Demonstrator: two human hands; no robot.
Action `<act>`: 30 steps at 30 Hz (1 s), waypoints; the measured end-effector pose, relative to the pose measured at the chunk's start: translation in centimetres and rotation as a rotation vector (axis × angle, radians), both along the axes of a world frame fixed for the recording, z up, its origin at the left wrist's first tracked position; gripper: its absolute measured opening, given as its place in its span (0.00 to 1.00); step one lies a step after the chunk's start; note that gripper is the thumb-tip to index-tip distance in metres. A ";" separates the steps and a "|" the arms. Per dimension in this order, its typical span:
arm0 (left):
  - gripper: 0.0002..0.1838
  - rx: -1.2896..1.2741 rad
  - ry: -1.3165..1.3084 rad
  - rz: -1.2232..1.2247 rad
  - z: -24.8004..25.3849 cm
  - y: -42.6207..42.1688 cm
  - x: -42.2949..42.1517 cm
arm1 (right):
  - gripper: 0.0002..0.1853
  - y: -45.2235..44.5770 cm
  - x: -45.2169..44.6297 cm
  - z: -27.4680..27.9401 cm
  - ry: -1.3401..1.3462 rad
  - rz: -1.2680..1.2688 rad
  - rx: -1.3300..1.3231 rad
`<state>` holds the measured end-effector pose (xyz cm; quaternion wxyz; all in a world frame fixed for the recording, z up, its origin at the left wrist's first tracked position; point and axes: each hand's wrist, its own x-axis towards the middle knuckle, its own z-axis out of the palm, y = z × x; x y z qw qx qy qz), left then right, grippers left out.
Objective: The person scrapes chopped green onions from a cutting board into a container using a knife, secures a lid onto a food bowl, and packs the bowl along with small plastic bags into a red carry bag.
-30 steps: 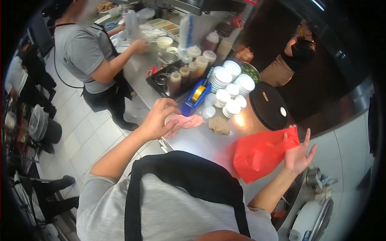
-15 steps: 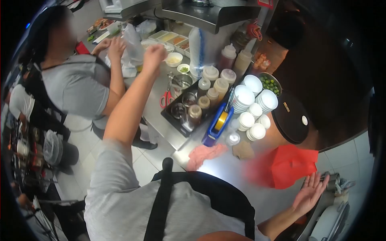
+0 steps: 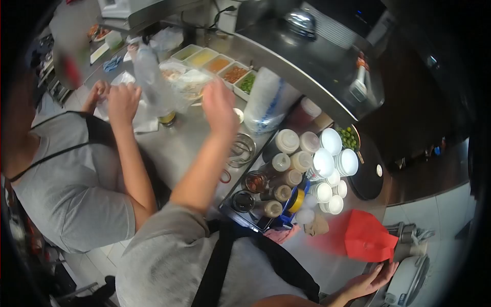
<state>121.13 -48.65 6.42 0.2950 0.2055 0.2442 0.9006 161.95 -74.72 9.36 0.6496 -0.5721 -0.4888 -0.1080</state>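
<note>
My left hand (image 3: 221, 107), slightly blurred with its fingers curled together, hovers over the steel counter by a small white bowl (image 3: 239, 115). Whatever may be between those fingers is hidden. Beneath my left forearm are a steel pot (image 3: 242, 149) and a red scissor handle (image 3: 225, 177), partly covered. At the lower right, my right hand (image 3: 376, 280) is open, palm up, with fingers stretched out. Just above it stands a red bag (image 3: 367, 238); I cannot tell whether the fingertips touch it.
A co-worker (image 3: 76, 179) stands at left, hands by a clear plastic bag (image 3: 153, 77). Topping trays (image 3: 217, 65) line the back. Sauce bottles (image 3: 287, 141), stacked white bowls (image 3: 323, 163) and a blue tape dispenser (image 3: 294, 204) crowd the middle. A steel shelf (image 3: 302, 66) overhangs.
The view has swung left and nearer the toppings. My left hand has come closer to the small bowls, covering one. My right hand has dropped lower beside the red bag.
</note>
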 end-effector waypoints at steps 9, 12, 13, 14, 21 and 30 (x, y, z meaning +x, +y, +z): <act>0.10 0.284 1.283 -0.286 -10.8 -24.7 10.0 | 0.10 -0.5 -7.1 -2.4 -0.122 0.851 -0.061; 0.08 -0.260 1.282 -0.797 -14.8 -32.9 7.9 | 0.11 -1.1 -9.7 -4.3 0.030 1.310 -0.401; 0.10 -0.420 1.190 -0.866 -17.4 -35.3 6.1 | 0.11 -1.3 -10.5 -4.9 0.059 1.418 -0.566; 0.12 -0.569 1.080 -0.929 -21.0 -38.1 3.8 | 0.10 -1.3 -11.7 -5.2 -0.111 1.531 -0.596; 0.23 -2.251 0.901 -0.231 -43.5 -75.5 -9.4 | 0.11 -8.2 -24.9 -4.0 -0.089 1.765 -0.838; 0.21 -2.128 0.392 -0.429 -39.6 -94.7 -19.4 | 0.08 -22.2 -53.4 -9.2 -0.425 2.140 -0.630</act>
